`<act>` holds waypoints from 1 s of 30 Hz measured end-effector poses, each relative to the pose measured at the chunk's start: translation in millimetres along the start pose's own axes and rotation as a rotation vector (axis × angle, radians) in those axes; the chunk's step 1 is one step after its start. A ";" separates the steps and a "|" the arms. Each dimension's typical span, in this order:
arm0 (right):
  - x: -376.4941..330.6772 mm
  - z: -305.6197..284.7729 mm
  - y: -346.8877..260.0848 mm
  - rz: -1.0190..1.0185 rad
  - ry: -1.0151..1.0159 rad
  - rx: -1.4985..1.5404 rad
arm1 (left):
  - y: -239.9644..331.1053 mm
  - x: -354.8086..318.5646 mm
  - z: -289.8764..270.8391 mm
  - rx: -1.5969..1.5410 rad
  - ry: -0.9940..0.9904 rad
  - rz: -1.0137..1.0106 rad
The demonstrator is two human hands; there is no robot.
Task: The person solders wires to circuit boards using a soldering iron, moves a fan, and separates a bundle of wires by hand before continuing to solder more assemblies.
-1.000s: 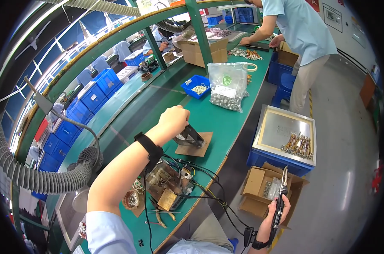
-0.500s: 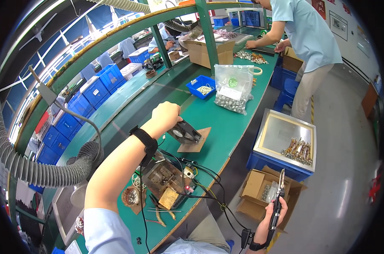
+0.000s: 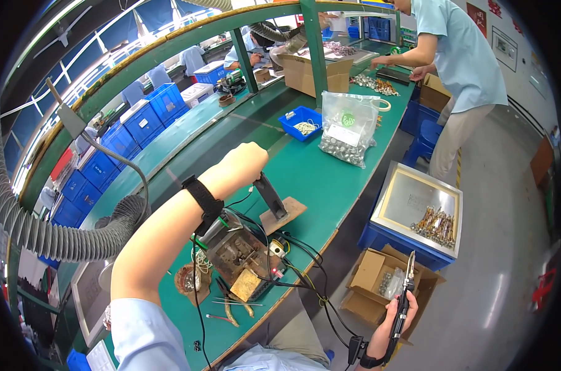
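My left hand (image 3: 248,162), with a black strap on its wrist, is closed over the top edge of a small black fan (image 3: 271,196). The fan stands nearly edge-on to me, its lower end on a flat brown board (image 3: 286,214) lying on the green bench. Over at the right, my right hand (image 3: 401,312) is wrapped around the black handle of a soldering iron (image 3: 402,300), its metal tip pointing up. Below my left wrist sits a worn metal soldering stand (image 3: 236,250) with a yellow sponge (image 3: 250,285).
Black cables (image 3: 302,250) cross the bench's near edge. Pliers (image 3: 231,302) lie by the sponge. Farther off stand a blue tray (image 3: 300,123) and a clear bag of metal parts (image 3: 348,133). An open carton (image 3: 370,278) is below right. Another person (image 3: 457,68) works at the far end.
My left hand has turned the fan from showing its face to nearly edge-on, and the board under it has swung round. The soldering iron stays in my right hand. The view has shifted slightly.
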State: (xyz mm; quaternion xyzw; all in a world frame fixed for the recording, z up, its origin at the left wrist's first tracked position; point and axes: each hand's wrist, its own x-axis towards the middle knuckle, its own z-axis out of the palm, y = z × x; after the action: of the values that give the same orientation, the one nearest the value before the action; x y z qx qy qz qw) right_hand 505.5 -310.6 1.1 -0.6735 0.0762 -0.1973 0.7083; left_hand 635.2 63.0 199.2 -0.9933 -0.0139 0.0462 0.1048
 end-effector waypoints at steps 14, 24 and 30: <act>-6.8 5.0 -8.3 -0.019 -0.065 -0.063 | -61.7 -85.1 -60.5 -0.042 0.572 -0.009; -31.1 31.1 -32.4 -0.039 -0.284 -0.043 | -47.9 -290.1 -88.4 0.046 0.669 -0.149; -49.5 46.0 -45.7 -0.142 -0.331 -0.011 | -26.3 -400.6 -65.1 -0.038 0.586 -0.317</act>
State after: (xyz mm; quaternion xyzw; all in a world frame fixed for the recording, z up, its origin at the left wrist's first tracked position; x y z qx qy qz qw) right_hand 469.5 -249.8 42.0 -0.7044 -0.0880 -0.1331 0.6917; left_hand 242.2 60.3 303.8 -0.9516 -0.1386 -0.2586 0.0917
